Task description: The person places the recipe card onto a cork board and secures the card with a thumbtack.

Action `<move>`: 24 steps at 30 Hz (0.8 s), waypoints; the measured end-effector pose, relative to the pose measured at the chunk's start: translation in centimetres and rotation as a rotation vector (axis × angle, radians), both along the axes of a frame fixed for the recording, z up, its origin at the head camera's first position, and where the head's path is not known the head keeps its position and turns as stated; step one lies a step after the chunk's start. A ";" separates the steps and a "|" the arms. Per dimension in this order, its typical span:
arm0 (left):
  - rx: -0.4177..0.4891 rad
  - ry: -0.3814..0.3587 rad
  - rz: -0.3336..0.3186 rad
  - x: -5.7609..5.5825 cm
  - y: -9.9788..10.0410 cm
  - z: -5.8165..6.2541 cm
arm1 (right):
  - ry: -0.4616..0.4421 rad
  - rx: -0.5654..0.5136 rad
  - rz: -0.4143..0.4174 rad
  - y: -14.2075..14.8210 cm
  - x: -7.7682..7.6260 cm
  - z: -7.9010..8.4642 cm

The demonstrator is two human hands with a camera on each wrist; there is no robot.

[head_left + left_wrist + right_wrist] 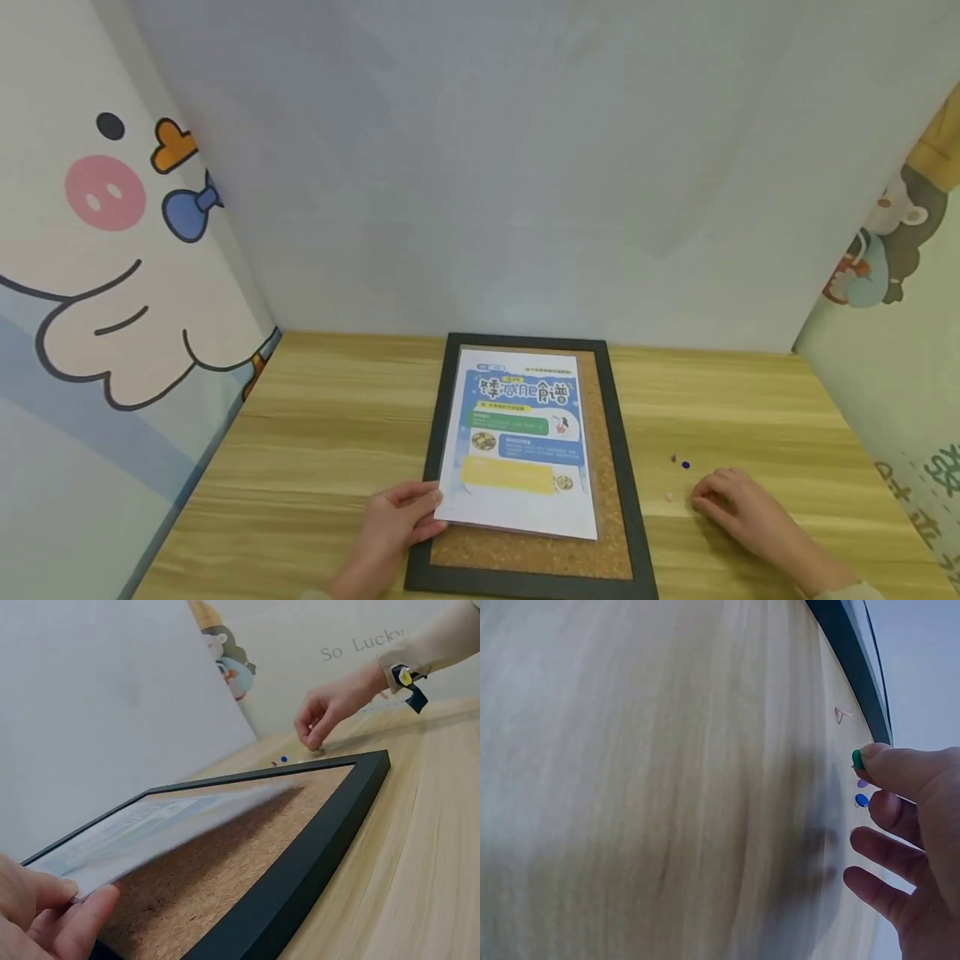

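My left hand (393, 529) pinches the lower left corner of a printed, clear-covered sheet (517, 508) between thumb and fingers. The sheet lies over a black-framed cork board (525, 554); in the left wrist view its near edge is lifted off the cork. To the right of the board, my right hand (738, 504) is low over the table, pinching a green thumbtack (857, 760) at its fingertips. Close by on the table are a blue thumbtack (686, 465), a purple thumbtack (673, 458) and a pale pink thumbtack (669, 497).
The wood-grain table (330, 433) extends on both sides of the board. A plain pale wall (480, 183) stands behind it. Side panels with cartoon drawings, such as a white pig-nosed figure (105, 192), flank the table.
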State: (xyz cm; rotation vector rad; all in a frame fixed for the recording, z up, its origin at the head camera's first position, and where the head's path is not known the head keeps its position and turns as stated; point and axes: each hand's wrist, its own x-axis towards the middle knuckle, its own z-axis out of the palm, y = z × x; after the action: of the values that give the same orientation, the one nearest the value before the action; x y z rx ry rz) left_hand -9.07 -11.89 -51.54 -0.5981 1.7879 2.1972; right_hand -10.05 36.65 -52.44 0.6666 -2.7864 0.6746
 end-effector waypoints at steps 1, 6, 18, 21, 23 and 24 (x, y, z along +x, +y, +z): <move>-0.003 -0.003 -0.007 -0.1 0.1 0.1 | -0.007 0.000 -0.011 -0.1 0.0 0.1; -0.037 -0.004 -0.038 -0.4 0.6 0.5 | -0.019 -0.022 -0.044 -0.3 0.2 0.4; -0.026 0.022 -0.069 -0.1 0.5 0.0 | 0.020 -0.038 -0.034 -0.4 0.1 0.1; -0.027 0.024 -0.075 -0.1 0.5 -0.1 | 0.024 -0.041 -0.034 -0.3 0.1 0.1; -0.025 0.020 -0.081 -0.1 0.5 -0.1 | 0.016 -0.042 -0.038 -0.3 0.1 0.2; -0.023 0.018 -0.083 -0.1 0.5 -0.1 | 0.014 -0.043 -0.038 -0.3 0.1 0.2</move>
State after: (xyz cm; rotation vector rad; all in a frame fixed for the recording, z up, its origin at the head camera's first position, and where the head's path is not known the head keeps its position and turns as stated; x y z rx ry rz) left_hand -9.16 -11.34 -51.62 -0.5010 1.8148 2.1367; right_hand -9.98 36.37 -52.22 0.6057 -2.7561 0.7174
